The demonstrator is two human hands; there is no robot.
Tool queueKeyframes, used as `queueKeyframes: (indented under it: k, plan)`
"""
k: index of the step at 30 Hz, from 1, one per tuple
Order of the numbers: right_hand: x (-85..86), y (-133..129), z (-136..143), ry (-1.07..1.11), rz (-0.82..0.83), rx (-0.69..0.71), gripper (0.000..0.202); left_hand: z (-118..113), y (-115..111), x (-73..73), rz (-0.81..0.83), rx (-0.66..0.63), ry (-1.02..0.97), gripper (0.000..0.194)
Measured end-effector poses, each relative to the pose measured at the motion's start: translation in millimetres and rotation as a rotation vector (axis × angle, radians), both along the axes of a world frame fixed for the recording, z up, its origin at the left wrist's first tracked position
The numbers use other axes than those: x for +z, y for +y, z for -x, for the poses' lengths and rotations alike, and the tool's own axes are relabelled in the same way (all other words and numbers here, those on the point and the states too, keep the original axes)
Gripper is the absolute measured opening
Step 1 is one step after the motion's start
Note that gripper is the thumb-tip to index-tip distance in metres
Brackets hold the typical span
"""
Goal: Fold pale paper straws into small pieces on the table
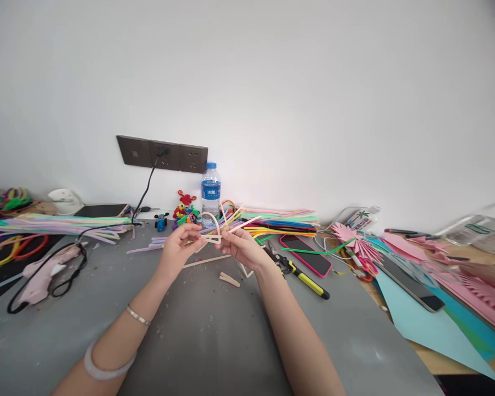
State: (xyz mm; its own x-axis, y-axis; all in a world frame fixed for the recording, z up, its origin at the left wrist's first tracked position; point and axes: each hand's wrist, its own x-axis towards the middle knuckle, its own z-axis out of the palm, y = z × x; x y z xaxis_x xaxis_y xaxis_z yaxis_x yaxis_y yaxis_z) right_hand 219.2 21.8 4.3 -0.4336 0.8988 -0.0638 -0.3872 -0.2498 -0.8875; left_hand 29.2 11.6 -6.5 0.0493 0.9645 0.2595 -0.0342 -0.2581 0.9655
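Both hands are raised over the middle of the grey work surface [198, 341], with cream pipe cleaners [215, 219] between them. My left hand [184, 242] pinches one end of a bent, looped length. Opposite it, my right hand [243, 247] closes its fingers on the crossing part, from which several straight ends fan up and to the right. Below the hands lie a short folded cream piece [230, 279] and a longer straight cream strip [206, 262]. Yellow-and-black pliers [307, 281] rest just right of my right wrist.
A pink glue gun [45, 272] with a black cord lies left. Bundles of coloured pipe cleaners [66, 226], a water bottle [211, 192] and small figures [184, 206] line the wall. Right are phones [307, 256], pink folded paper [357, 242], blue sheets [421, 319] and another person's hand [487, 272].
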Motion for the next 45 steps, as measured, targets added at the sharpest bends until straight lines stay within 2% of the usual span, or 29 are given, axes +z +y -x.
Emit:
queueKeyframes:
  k: [9,15,25,31,36,40,45]
  plan:
    - [-4.9,1.9,1.4,0.001,-0.002,-0.007,0.031,0.5,0.4,-1.1,-0.027,0.049,0.084,0.031]
    - [-3.1,0.9,0.1,0.032,-0.03,0.027,0.029,1.0,1.7,-2.5,0.001,0.034,0.027,0.037]
    - [-6.3,2.7,-1.9,-0.036,0.024,0.074,0.031,2.2,3.5,-6.7,-0.02,0.022,0.038,0.023]
    - [-7.0,2.5,-4.3,-0.047,0.018,0.094,0.031,2.7,4.2,-6.9,0.012,-0.038,0.037,0.021]
    - [0.1,-0.8,-10.4,-0.059,-0.109,0.152,0.026,3.4,2.8,-3.5,0.042,-0.115,0.059,0.02]
    - [4.6,-3.7,-16.7,-0.181,-0.211,0.22,0.024,3.9,-0.2,2.4,0.08,-0.2,0.097,0.02]
    - [4.2,-4.6,-17.5,-0.176,-0.225,0.311,0.024,3.5,-3.1,7.6,0.081,-0.291,0.09,0.022]
